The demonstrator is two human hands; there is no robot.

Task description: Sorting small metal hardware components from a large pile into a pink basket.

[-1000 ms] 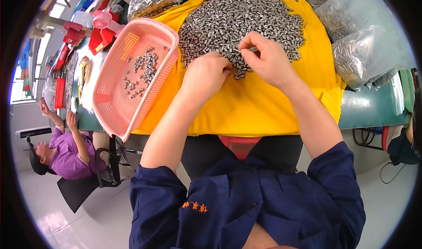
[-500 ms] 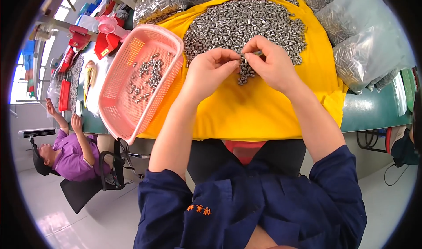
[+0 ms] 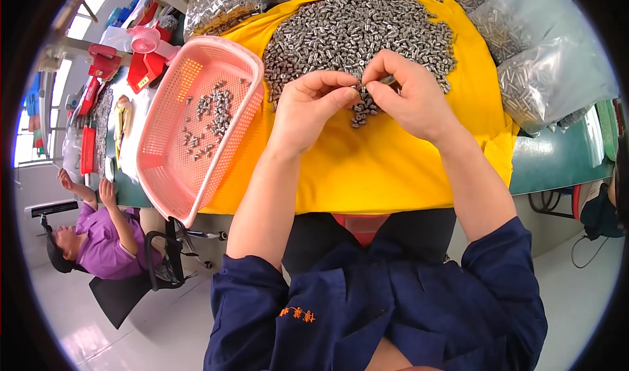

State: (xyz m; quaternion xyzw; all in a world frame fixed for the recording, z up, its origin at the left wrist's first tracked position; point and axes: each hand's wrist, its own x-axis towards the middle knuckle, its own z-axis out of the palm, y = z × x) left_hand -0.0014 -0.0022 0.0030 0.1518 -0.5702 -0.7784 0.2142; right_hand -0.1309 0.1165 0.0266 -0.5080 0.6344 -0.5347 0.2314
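Note:
A big heap of small grey metal parts lies on a yellow cloth over the table. My left hand and my right hand meet at the heap's near edge, fingertips together. The right hand pinches one small metal part between thumb and forefinger. The left hand's fingers are curled and touch the same spot; what it holds is hidden. A pink plastic basket with several metal parts in it leans on the cloth's left side, just left of my left hand.
Clear plastic bags of metal parts lie at the right, and another bag at the back left. Red tools and a pink cup stand beyond the basket. A person in a purple shirt sits at lower left. The green table edge shows at right.
The view has shifted so the heap and basket sit lower. Both hands stayed together at the heap's near edge, working the small parts; the right hand now shows a part between its fingertips.

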